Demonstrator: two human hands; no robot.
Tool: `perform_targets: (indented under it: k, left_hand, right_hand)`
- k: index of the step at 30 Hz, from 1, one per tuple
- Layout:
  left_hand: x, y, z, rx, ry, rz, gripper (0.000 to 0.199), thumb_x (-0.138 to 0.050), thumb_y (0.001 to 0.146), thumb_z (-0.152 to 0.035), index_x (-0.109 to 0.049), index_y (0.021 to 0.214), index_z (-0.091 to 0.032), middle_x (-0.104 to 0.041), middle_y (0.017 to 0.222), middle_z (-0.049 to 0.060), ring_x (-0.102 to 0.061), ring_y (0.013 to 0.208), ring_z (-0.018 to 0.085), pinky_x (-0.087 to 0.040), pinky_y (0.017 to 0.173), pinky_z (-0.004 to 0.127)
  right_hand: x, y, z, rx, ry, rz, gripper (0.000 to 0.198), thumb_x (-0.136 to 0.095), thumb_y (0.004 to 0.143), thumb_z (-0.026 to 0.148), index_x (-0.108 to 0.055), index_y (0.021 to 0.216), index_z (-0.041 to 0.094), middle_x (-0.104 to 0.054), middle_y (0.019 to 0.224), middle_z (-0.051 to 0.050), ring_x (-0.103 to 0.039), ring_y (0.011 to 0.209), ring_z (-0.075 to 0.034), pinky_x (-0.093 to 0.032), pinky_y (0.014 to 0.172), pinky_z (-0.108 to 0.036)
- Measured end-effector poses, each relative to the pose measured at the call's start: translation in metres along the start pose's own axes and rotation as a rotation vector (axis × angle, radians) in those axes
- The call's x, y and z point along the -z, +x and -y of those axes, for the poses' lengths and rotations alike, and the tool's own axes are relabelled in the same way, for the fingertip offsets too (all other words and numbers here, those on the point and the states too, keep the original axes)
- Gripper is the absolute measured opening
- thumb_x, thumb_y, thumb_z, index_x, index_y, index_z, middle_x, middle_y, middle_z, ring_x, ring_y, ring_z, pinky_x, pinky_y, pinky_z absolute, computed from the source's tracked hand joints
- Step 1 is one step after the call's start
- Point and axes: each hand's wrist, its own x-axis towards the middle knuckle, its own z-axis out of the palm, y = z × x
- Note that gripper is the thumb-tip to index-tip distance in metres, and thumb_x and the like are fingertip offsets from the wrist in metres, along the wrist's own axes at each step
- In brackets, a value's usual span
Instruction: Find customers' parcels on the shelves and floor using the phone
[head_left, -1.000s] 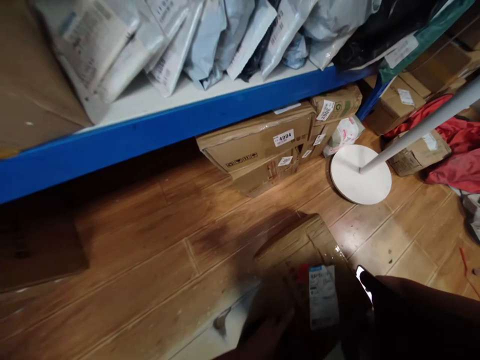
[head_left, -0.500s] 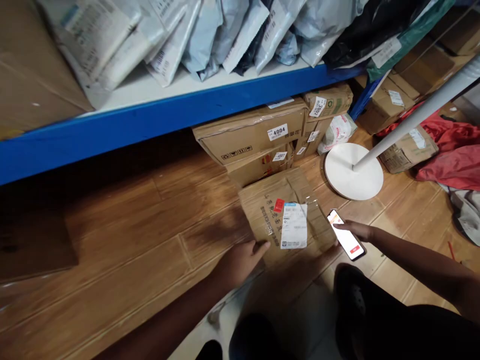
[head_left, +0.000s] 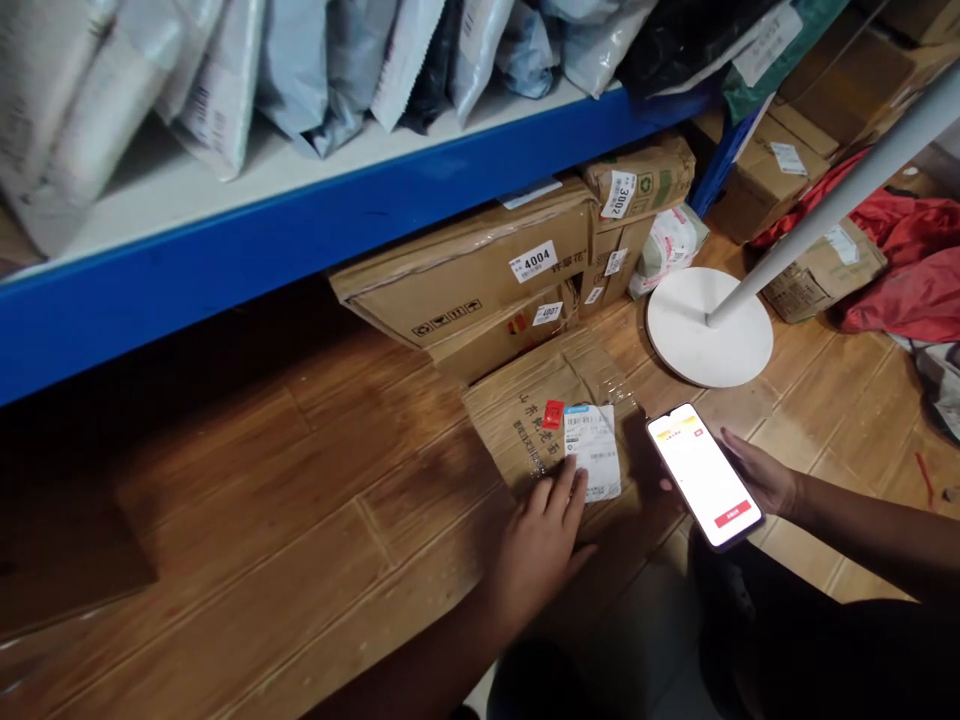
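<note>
A flat cardboard box (head_left: 491, 405) lies on the floor, with a white shipping label (head_left: 600, 440) and a small red sticker (head_left: 553, 414) on top. My left hand (head_left: 541, 535) is over the box's near side, fingers stretched out, their tips at the label's lower left edge. Whether they press on it I cannot tell. To the right, my right hand (head_left: 765, 478) holds a smartphone (head_left: 701, 475) from behind, thumb along its right edge. The lit screen faces up, mostly white with a red button near the bottom.
A blue-edged shelf (head_left: 360, 235) full of plastic mailer bags (head_left: 292, 70) crosses above. Behind the flat box stand cartons (head_left: 465, 290) labelled 4004 and 4007. A white round pole base (head_left: 709, 330) stands at right, near a small box (head_left: 825, 270) and red cloth (head_left: 907, 265).
My left hand has moved from the box's left edge to the label, its fingers now extended. My right hand has raised the phone closer and gripped it from behind. The view has shifted slightly.
</note>
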Motion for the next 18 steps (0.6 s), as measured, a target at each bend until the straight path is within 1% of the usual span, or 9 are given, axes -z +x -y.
perform_targets:
  k: [2,3,5,7,10,12,15,18]
  left_hand:
    - [0.002,0.006,-0.003,-0.001,0.016,0.031,0.082,-0.077,0.077,-0.049,-0.052,0.144,-0.008,-0.043,0.155,0.02,-0.061,0.113,0.031,-0.058,0.088,0.039]
    - [0.004,0.008,-0.004,-0.004,0.021,0.042,0.082,-0.077,0.077,-0.05,-0.052,0.143,-0.007,-0.042,0.155,0.021,-0.061,0.112,0.032,-0.058,0.087,0.039]
    - [0.005,0.011,-0.006,-0.016,0.027,0.061,0.081,-0.077,0.078,-0.049,-0.053,0.142,-0.006,-0.04,0.155,0.022,-0.06,0.112,0.033,-0.059,0.086,0.04]
    - [0.006,0.013,-0.006,-0.024,0.033,0.077,0.079,-0.077,0.078,-0.047,-0.054,0.142,-0.007,-0.038,0.157,0.021,-0.06,0.112,0.033,-0.059,0.085,0.04]
    - [0.007,0.014,-0.005,-0.052,0.059,0.103,0.076,-0.076,0.079,-0.047,-0.055,0.142,-0.009,-0.036,0.158,0.017,-0.062,0.108,0.032,-0.06,0.082,0.04]
    - [0.008,0.015,-0.003,-0.075,0.087,0.114,0.076,-0.075,0.079,-0.048,-0.055,0.142,-0.01,-0.036,0.159,0.013,-0.062,0.105,0.032,-0.061,0.079,0.039]
    - [0.007,0.016,0.0,-0.097,0.113,0.102,0.072,-0.075,0.079,-0.046,-0.058,0.139,-0.01,-0.039,0.157,0.011,-0.062,0.102,0.033,-0.062,0.078,0.041]
    - [0.004,0.016,0.001,-0.11,0.105,0.075,0.068,-0.077,0.078,-0.037,-0.059,0.137,-0.009,-0.042,0.156,0.013,-0.062,0.101,0.033,-0.062,0.076,0.042]
  right_hand:
    - [-0.005,0.0,-0.005,0.059,-0.038,-0.01,0.074,-0.076,0.075,0.061,-0.051,0.132,0.02,-0.071,0.123,-0.015,-0.068,0.114,-0.032,-0.051,0.098,-0.046]
    - [-0.007,0.0,-0.006,0.099,-0.058,-0.022,0.073,-0.081,0.073,0.055,-0.051,0.131,0.022,-0.071,0.12,-0.014,-0.069,0.111,-0.031,-0.053,0.094,-0.045]
    - [-0.012,0.0,-0.009,0.169,-0.082,-0.057,0.071,-0.085,0.072,0.047,-0.048,0.129,0.026,-0.073,0.116,-0.01,-0.073,0.101,-0.03,-0.055,0.089,-0.044]
    - [-0.015,0.001,-0.012,0.197,-0.075,-0.078,0.069,-0.084,0.073,0.044,-0.047,0.129,0.027,-0.073,0.115,-0.01,-0.074,0.097,-0.029,-0.056,0.087,-0.045]
    - [-0.017,0.002,-0.013,0.204,-0.053,-0.055,0.068,-0.084,0.073,0.041,-0.05,0.13,0.026,-0.073,0.115,-0.009,-0.073,0.099,-0.026,-0.055,0.09,-0.043]
    - [-0.018,0.003,-0.013,0.222,-0.073,-0.019,0.072,-0.087,0.07,0.033,-0.051,0.131,0.026,-0.073,0.115,-0.007,-0.072,0.099,-0.023,-0.054,0.091,-0.041]
    - [-0.02,0.005,-0.012,0.288,-0.168,0.034,0.083,-0.089,0.065,0.02,-0.047,0.136,0.029,-0.071,0.116,-0.004,-0.069,0.1,-0.02,-0.054,0.091,-0.038]
    - [-0.023,0.006,-0.01,0.37,-0.31,0.064,0.087,-0.088,0.066,0.019,-0.042,0.14,0.029,-0.066,0.124,-0.005,-0.064,0.112,-0.021,-0.051,0.098,-0.039]
